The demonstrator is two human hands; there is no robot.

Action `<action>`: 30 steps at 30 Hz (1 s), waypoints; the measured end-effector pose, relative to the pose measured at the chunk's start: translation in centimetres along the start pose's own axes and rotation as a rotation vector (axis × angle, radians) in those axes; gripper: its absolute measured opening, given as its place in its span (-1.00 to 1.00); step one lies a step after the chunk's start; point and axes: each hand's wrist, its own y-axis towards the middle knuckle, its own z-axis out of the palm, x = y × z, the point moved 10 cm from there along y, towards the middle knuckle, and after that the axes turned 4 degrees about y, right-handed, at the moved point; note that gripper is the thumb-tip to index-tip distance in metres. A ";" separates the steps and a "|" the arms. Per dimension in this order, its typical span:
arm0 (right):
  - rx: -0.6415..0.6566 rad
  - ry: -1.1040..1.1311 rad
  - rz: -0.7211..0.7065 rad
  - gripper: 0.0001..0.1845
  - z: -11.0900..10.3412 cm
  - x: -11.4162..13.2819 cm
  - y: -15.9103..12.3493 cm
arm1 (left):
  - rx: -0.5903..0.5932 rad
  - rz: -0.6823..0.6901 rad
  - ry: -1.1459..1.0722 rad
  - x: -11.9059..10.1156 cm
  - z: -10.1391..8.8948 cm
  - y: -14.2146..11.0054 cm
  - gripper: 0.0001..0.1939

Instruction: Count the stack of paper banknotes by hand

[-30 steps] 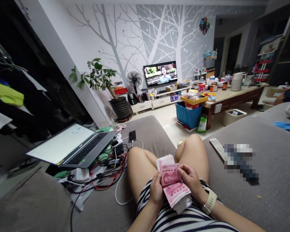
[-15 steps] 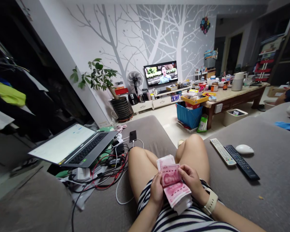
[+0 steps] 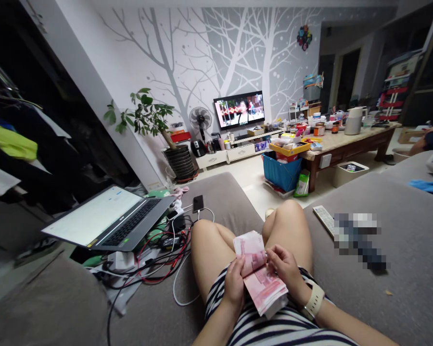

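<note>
Near centre: a stack of pink banknotes [image 3: 265,287] is resting over the lap, above the striped garment [image 3: 250,330]. The stack is bending at its middle, one part leaning up and far, the other sloping near and right, with loose edges fanning out.

Left hand [image 3: 234,283]: grip is closing on the stack's left side, thumb lying over the bend. Right hand [image 3: 286,273]: grip is narrow, fingertips meeting at the right edge by the bend; whether a note is sitting between them, cannot tell.

Step in hand (judged): the person is leafing through the notes. The next move is calling for a light fingertip pinch separating one sheet, the left hand steadying the rest; thin notes could be clinging together.

Surroundings: a laptop [image 3: 94,218] is standing open at left, a phone [image 3: 198,203] is lying farther off on the sofa [image 3: 222,185], and a light remote control [image 3: 324,218] is lying at right.
</note>
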 end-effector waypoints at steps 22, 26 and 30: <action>0.022 -0.007 -0.056 -0.63 0.4 1.4 -0.2 | -0.025 0.014 -0.031 0.4 -0.7 0.8 -0.70; 0.035 0.030 -0.051 -0.66 0.6 1.4 -0.2 | -0.008 0.026 -0.026 0.5 -0.6 0.8 -0.72; 0.044 0.059 -0.046 -0.69 0.8 1.5 -0.2 | -0.002 0.032 -0.013 0.6 -0.7 0.9 -0.75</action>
